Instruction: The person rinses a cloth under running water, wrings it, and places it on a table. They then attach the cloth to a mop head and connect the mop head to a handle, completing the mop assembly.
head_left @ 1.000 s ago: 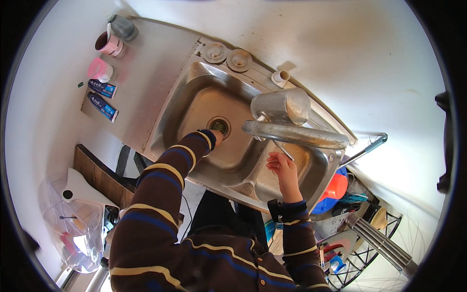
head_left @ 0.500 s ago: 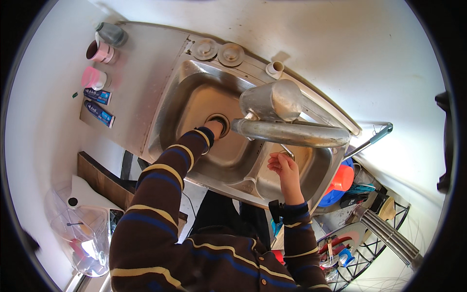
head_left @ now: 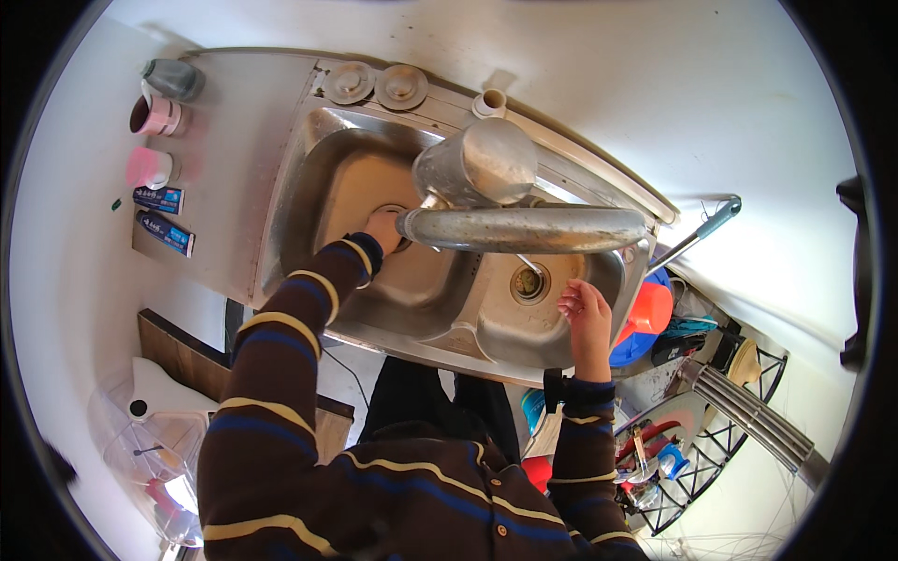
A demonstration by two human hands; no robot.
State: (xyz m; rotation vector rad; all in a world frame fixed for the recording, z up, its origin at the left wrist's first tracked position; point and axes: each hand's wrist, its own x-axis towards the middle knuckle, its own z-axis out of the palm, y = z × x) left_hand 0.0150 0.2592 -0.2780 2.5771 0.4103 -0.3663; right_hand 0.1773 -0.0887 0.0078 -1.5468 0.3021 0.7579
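My left hand [head_left: 382, 227] reaches down into the left basin [head_left: 360, 178] of the steel double sink. It is at the round drain [head_left: 404, 246], with its fingers hidden beside the tip of the faucet spout [head_left: 533, 229]. Over the right side of the smaller basin [head_left: 500, 323] hovers my right hand [head_left: 586, 316], its fingers loosely bent and somewhat apart, nothing seen in them. That basin's drain [head_left: 529, 282] is uncovered and shows something greenish inside.
Two round steel strainer lids [head_left: 400, 86] lie on the back ledge by a white pipe stub [head_left: 489, 103]. Two tubes [head_left: 166, 232], a pink mug [head_left: 156, 115] and a grey bottle [head_left: 175, 79] stand or lie at left. A red-orange container [head_left: 647, 310] sits right.
My right hand has moved right, away from the small basin's drain, which now shows fully. My left hand stays at the left drain, raised a little. The view has shifted.
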